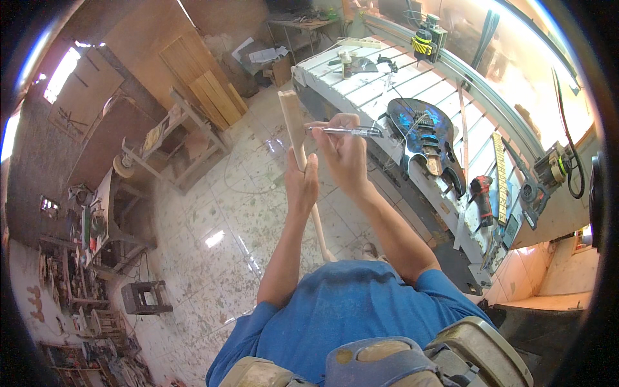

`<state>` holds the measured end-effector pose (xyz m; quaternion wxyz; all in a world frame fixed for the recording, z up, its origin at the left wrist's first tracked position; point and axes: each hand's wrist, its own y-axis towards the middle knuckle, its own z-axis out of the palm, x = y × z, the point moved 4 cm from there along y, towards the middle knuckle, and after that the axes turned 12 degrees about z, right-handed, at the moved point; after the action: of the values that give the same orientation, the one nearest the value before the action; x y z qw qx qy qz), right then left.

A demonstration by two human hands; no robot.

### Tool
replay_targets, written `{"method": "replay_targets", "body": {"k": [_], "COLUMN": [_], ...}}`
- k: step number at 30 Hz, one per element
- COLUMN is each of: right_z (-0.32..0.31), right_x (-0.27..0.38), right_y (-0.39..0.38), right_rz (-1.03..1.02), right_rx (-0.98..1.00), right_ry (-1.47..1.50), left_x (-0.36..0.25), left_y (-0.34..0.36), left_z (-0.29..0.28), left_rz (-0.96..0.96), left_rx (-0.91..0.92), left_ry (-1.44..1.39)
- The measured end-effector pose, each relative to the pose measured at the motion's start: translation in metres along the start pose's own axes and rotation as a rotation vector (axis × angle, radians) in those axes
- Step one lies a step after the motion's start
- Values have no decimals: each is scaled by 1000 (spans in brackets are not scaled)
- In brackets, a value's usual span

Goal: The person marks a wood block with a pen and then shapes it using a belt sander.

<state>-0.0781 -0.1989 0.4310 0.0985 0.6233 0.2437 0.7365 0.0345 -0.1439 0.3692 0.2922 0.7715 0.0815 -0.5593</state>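
My left hand [300, 184] grips a long pale wooden piece [287, 103], shaped like a guitar neck with a flat, wide upper end, which runs down toward my body. My right hand [343, 155] pinches a slim silver pen-like tool [351, 131], its tip at the right side of the wood's wide end. To the right, a black and blue electric guitar body [445, 135] lies on a white slatted machine table [377, 93], with loose strings or wires over it.
A red cordless drill [481, 197], yellow rule [499, 180] and other tools lie along the table. A rail with machine heads [425, 42] runs behind. Wooden benches [187, 155], a dark stool [145, 297] and leaning boards [200, 84] are to the left on the tiled floor [213, 271].
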Motion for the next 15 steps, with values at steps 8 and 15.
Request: {"method": "replay_targets", "body": {"k": [8, 15], "right_z": [-2, 1], "right_x": [-10, 14], "right_y": [-10, 8], "right_rz": [26, -26], "right_rx": [35, 26], "right_ry": [37, -35], "left_x": [8, 6], "left_y": [1, -1], "left_z": [-2, -3], "left_rz": [42, 42], "left_rx": [-6, -8], "left_ry": [8, 9]}}
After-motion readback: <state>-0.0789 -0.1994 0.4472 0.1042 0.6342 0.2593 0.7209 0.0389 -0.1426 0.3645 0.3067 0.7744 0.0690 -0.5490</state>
